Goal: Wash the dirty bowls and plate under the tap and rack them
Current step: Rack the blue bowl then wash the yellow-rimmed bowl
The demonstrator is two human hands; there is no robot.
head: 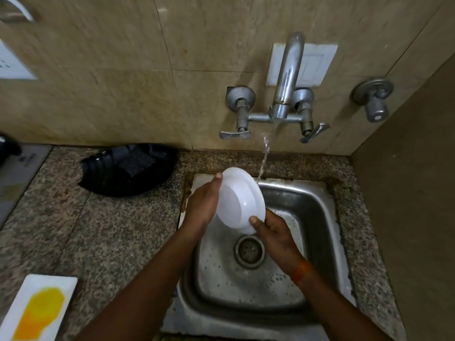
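A white bowl (pixel 240 200) is held tilted over the steel sink (pixel 317 212), its underside facing me. My left hand (pixel 203 205) grips its left side, thumb up on the rim. My right hand (pixel 273 230) holds its lower right edge, thumb pressed on the bowl's outside. Water runs from the tap (pixel 286 77) and falls just behind the bowl's right rim. A white rectangular plate (pixel 37 308) smeared with yellow sauce lies on the counter at the bottom left.
A black round basket (pixel 128 168) with a dark scrub pad in it sits on the granite counter (pixel 98 230) left of the sink. Two tap levers and a wall valve (pixel 373 97) stick out from the tiled wall. A side wall stands at the right.
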